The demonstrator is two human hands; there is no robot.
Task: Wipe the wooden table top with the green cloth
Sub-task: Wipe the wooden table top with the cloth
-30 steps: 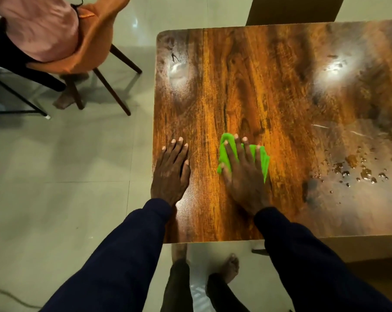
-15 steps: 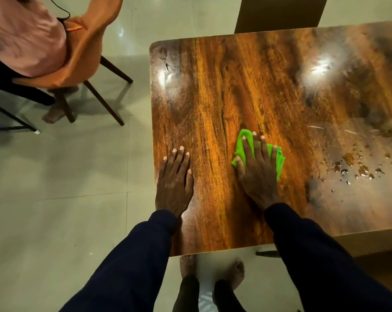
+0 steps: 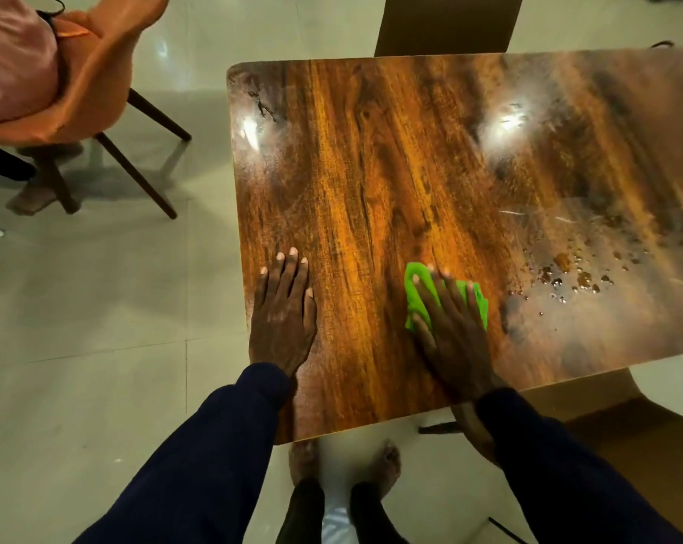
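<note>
The wooden table top (image 3: 390,170) fills the middle and right of the head view, glossy and streaked. A bright green cloth (image 3: 414,284) lies on it near the front edge. My right hand (image 3: 451,327) presses flat on the cloth with straight fingers, covering most of it. My left hand (image 3: 282,316) rests flat on the bare wood by the table's left edge, fingers straight, holding nothing. Water droplets (image 3: 575,278) sit on the wood to the right of the cloth.
An orange chair (image 3: 96,84) with dark legs stands at the far left, a person in a pink top seated on it. A brown chair back (image 3: 445,21) is behind the table and another brown seat (image 3: 626,437) at the front right. My bare feet (image 3: 343,461) stand on the pale tiled floor.
My right hand has slid the green cloth to the right across the wood, toward the droplets. My left hand has stayed flat near the left edge.
</note>
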